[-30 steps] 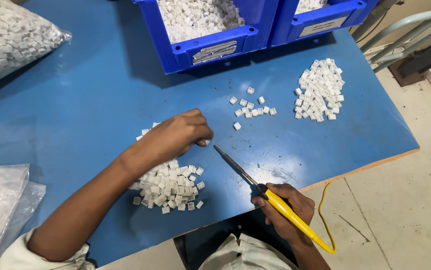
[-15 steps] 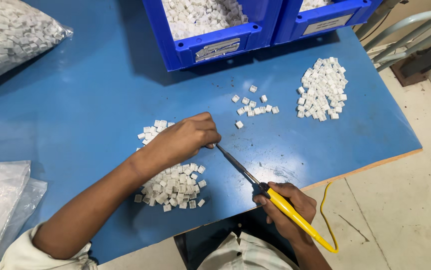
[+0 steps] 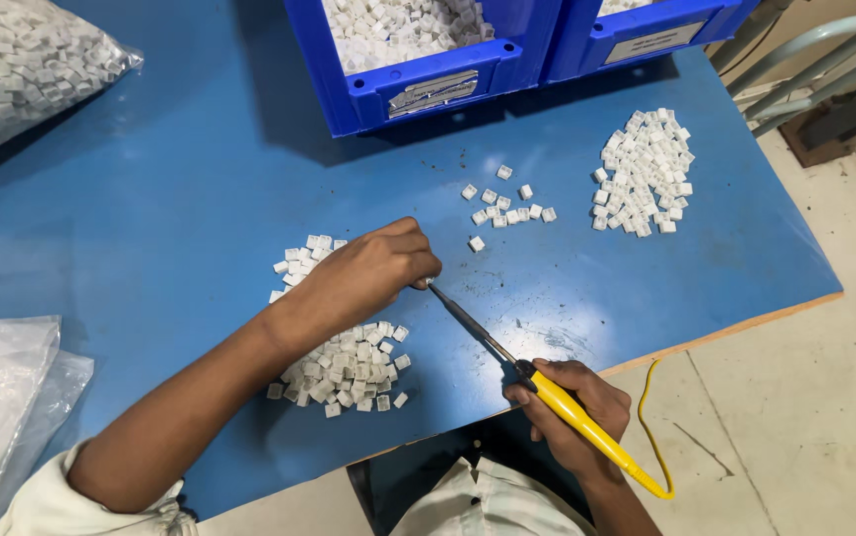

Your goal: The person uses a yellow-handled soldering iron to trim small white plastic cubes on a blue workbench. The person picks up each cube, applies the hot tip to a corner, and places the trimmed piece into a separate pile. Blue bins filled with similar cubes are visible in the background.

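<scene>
A small white piece is pinched by the left hand (image 3: 373,270) at centre frame and touched by the iron (image 3: 547,392) (gripped in the right hand (image 3: 577,412)). One pile (image 3: 344,367) lies beneath the wrist; a second pile (image 3: 643,171) is seen upper right.

The person wears a pale, off-white shirt with short sleeves; the left sleeve (image 3: 61,501) ends above the elbow, and the shirt front (image 3: 483,501) shows faint stripes. Both forearms are bare, and the left hand (image 3: 373,268) and right hand (image 3: 572,412) wear no gloves, rings or watch.
</scene>
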